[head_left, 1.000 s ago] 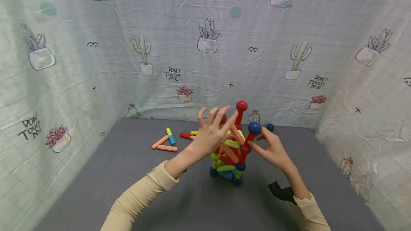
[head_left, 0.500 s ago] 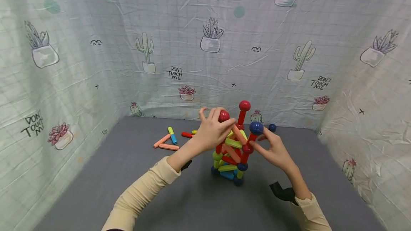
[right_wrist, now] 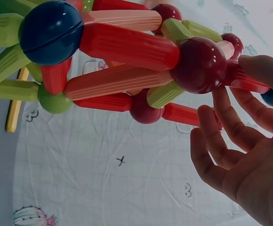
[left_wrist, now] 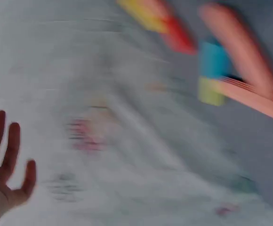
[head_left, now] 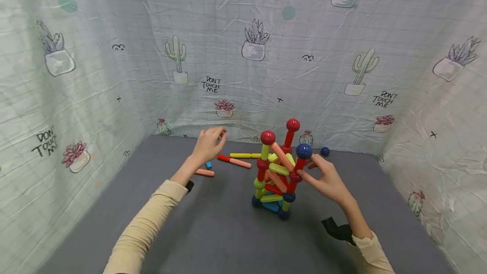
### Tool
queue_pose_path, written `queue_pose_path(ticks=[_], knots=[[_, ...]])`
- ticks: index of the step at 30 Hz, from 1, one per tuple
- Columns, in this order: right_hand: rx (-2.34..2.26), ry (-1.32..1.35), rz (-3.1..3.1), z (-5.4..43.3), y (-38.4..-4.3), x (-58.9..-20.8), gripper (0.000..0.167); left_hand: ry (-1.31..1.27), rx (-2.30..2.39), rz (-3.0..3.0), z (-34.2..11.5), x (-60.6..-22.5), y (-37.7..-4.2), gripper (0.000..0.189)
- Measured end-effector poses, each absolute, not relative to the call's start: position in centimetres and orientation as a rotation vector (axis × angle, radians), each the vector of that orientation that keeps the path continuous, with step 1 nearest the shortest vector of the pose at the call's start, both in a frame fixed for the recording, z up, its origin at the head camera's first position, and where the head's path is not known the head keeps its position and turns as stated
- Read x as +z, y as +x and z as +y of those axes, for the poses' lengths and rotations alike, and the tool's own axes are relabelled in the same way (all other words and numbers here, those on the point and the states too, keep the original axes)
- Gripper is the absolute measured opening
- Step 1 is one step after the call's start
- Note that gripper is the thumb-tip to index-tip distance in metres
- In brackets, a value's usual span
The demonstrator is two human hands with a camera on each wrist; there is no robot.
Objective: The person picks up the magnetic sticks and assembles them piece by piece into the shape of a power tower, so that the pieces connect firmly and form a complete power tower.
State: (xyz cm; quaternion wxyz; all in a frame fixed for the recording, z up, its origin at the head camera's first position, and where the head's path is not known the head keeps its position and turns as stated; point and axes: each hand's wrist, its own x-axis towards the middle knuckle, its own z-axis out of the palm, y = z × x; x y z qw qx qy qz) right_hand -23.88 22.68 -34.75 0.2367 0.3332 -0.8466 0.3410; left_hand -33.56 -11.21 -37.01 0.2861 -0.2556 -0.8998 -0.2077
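A tower of magnetic rods and balls (head_left: 279, 169) stands right of the table's middle, in red, green, salmon and blue. My right hand (head_left: 325, 179) pinches the red rod (right_wrist: 244, 81) at its upper right corner between thumb and fingers. A dark blue ball (head_left: 304, 151) caps that rod. Red balls top the other uprights, one on a green rod (head_left: 265, 152) at the left and one at the back. Away to the tower's left, my left hand (head_left: 207, 146) is in the air, holding nothing, its fingers spread loosely in the left wrist view.
Loose rods lie behind and beside the left hand: a yellow pair (head_left: 245, 155), a red one (head_left: 223, 158) joined end to end with a salmon one (head_left: 240, 163), and a blue one (head_left: 208, 165). A spare blue ball (head_left: 325, 151) sits by the back cloth (head_left: 335, 113).
My left hand has left the red ball at the tower's upper left and moved left toward the loose rods. The right hand keeps its pinch on the red rod.
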Motion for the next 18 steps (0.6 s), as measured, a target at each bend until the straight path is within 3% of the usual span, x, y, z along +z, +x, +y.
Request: queue_pose_path(ticks=[5, 10, 14, 18], knots=[[0.928, 0.925, -2.328, 22.8, -24.0, -34.8, 0.041, -0.825, -0.156, -2.842, -16.3, -43.6, -35.4, 0.019], [0.968, 0.986, -2.340, 23.3, -24.3, -34.8, 0.039, -0.828, -0.012, -2.971, -18.0, -46.5, -34.9, 0.017], [1.050, 1.067, -2.348, 24.0, -24.6, -34.5, 0.039, -0.788, -0.107, -2.878, -17.5, -45.3, -34.8, 0.011], [1.168, 1.069, -2.333, 24.8, -25.3, -34.1, 0.034, -0.804, -0.612, -2.754, -14.6, -40.3, -34.7, 0.018]])
